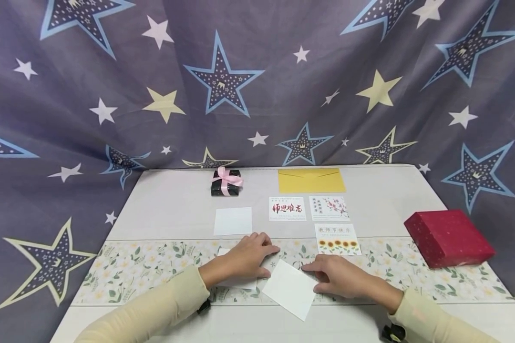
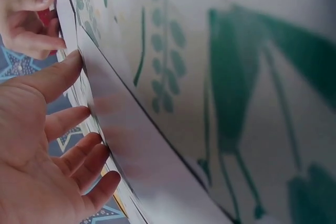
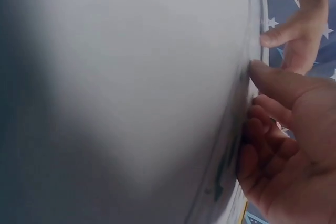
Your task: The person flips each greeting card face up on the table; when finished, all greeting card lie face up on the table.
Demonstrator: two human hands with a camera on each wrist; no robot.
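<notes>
A blank white card [image 1: 289, 289] lies turned at an angle on the floral strip, between the two hands. On its left, my left hand [image 1: 248, 255] rests with spread fingers, the thumb tip close to the card's left corner. A second white card [image 1: 245, 284] is partly hidden under that wrist. My right hand [image 1: 341, 276] is at the angled card's right corner, thumb at the edge and index finger pointing along the upper side; its other fingers bend loosely. In the right wrist view, the thumb [image 3: 270, 80] meets the surface near the edge.
Another blank card [image 1: 233, 221] lies beyond the left hand. Three printed cards, including a sunflower one [image 1: 337, 239], sit ahead of the right hand. Behind are a yellow envelope [image 1: 311, 181] and a black gift box [image 1: 218, 189] with pink ribbon. A red box [image 1: 449, 237] stands at right.
</notes>
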